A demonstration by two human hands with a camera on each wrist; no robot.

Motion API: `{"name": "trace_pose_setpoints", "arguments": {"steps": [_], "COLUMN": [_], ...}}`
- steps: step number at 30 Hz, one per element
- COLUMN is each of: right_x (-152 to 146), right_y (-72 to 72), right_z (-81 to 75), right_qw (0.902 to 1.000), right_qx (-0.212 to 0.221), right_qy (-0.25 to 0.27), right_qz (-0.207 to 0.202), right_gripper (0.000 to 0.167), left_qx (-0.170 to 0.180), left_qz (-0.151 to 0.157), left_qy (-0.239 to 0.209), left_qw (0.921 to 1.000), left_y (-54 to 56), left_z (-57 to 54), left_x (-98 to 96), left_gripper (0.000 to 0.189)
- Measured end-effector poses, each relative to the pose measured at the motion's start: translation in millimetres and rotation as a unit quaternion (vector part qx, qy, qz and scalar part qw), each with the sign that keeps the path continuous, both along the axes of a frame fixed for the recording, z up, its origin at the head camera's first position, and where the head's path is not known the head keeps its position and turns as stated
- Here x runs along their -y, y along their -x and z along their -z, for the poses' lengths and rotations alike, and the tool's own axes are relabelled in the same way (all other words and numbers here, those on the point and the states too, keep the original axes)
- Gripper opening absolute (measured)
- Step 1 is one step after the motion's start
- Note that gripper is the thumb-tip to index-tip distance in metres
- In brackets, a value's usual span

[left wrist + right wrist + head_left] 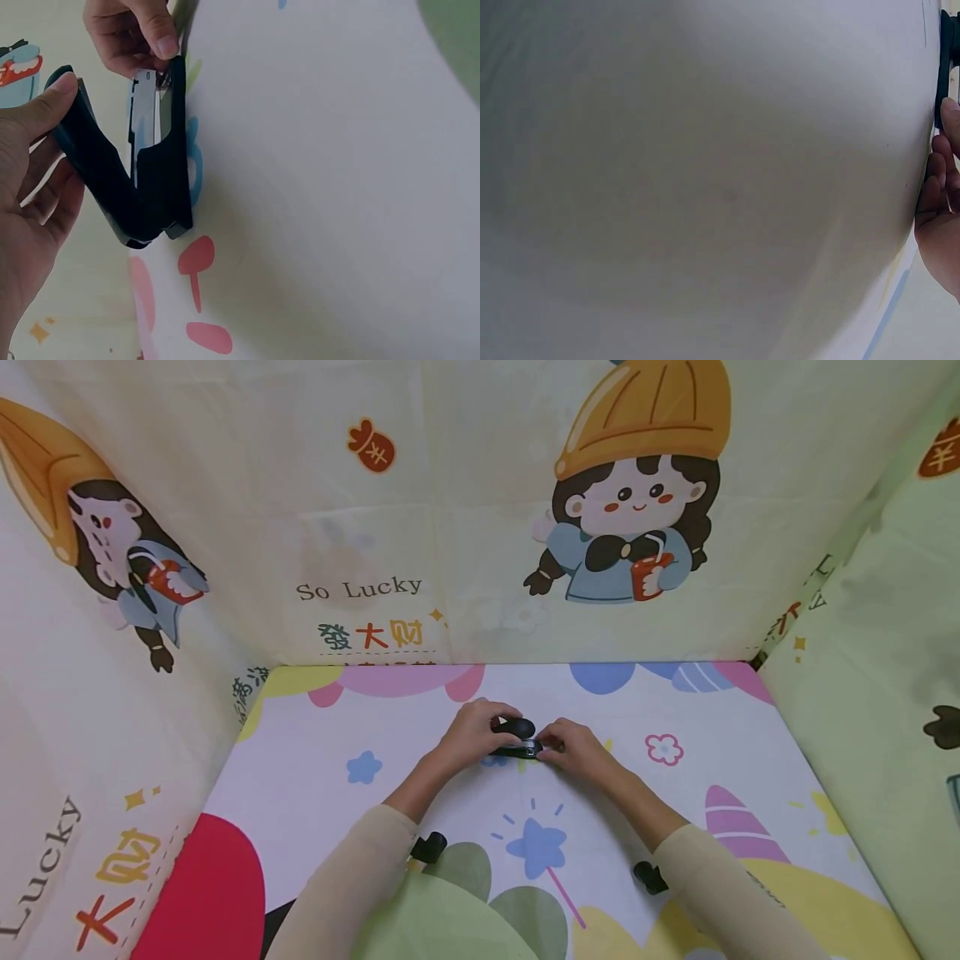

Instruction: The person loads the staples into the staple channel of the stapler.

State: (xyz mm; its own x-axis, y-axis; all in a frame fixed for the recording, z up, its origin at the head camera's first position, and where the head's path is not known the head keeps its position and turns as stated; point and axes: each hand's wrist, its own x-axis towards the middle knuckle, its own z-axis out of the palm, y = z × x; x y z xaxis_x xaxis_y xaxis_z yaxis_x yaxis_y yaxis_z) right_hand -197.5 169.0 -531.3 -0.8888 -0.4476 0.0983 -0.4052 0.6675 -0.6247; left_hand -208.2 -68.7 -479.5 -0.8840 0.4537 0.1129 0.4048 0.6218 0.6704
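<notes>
A black stapler [516, 727] is spread apart on the patterned tabletop, its handle raised above its base. My left hand [478, 728] grips the raised handle [91, 154], thumb on the upper side near its tip. At the front end of the base [178, 120], my right hand [574, 747] pinches with thumb and fingertips. Between handle and base, the silver staple magazine [142, 112] shows in the left wrist view. The right wrist view catches only part of my right hand [939, 225] at its edge, beside the dark base.
A white tabletop [442, 810] with colourful prints lies under the hands. Printed cloth walls [465, 527] enclose it at the back and both sides. Small black devices [429, 847] sit at the sleeve cuffs.
</notes>
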Motion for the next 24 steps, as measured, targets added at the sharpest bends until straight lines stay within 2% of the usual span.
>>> {"name": "trace_pose_setpoints", "arguments": {"steps": [4,13,24], "right_x": [0,0,0], "right_y": [0.3,-0.2,-1.1], "right_z": [0.2,1.3,0.2], "right_qw": [0.9999,1.0000,0.9999], "right_qx": [0.011,0.002,0.004], "right_qy": [0.000,0.006,0.010], "right_qz": [0.002,-0.002,0.000], "right_gripper": [0.023,0.021,0.020], "left_qx": [0.006,0.021,0.007], "left_qz": [0.006,0.011,0.015], "left_qy": [0.004,0.027,0.041], "left_qw": [1.0000,0.9994,0.9990], "left_y": [0.2,2.2,4.7], "left_z": [0.6,7.7,15.4], "left_x": [-3.2,-10.0,-14.0], "left_gripper": [0.038,0.036,0.035]}}
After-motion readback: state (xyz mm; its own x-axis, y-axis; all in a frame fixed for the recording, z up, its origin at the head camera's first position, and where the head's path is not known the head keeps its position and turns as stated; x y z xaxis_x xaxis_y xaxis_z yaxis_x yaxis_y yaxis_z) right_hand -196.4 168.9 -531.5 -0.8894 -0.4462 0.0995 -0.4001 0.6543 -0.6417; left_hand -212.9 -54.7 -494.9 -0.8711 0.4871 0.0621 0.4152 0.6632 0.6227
